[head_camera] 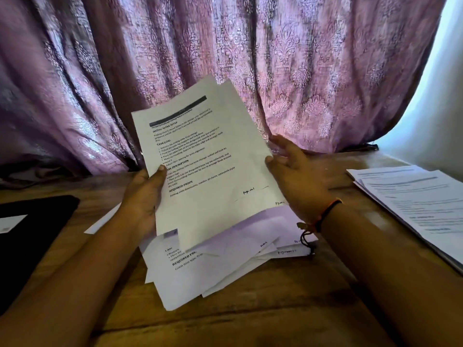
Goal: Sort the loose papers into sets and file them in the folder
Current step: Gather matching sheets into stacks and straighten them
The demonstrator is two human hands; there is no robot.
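The left grip, a bare hand, is clamped on the left edge of a few held sheets, with the thumb across the printed face and the fingers hidden behind. These sheets stand raised above the counter and are turned so that the lines of print climb toward the right. The front page carries bold headings, among them "TASK GOAL" and "REQUIRED PROPS", and the corner of a second sheet shows behind its top edge. The right grip is apart, its fingers straight and spread, holding nothing, with the thumb tip touching the right edge of the held sheets. A thin cord bracelet circles that wrist. Under the raised pages lies a loose pile of papers, fanned unevenly on the wooden counter between the two forearms; whether the held sheets' bottom edge touches the pile cannot be told. A neater stack of papers rests on the counter to the right, well apart from the pile. A black folder lies flat on the left side of the counter with a small white label on it, and one white sheet corner shows just behind the left wrist. A patterned purple curtain hangs behind the counter.
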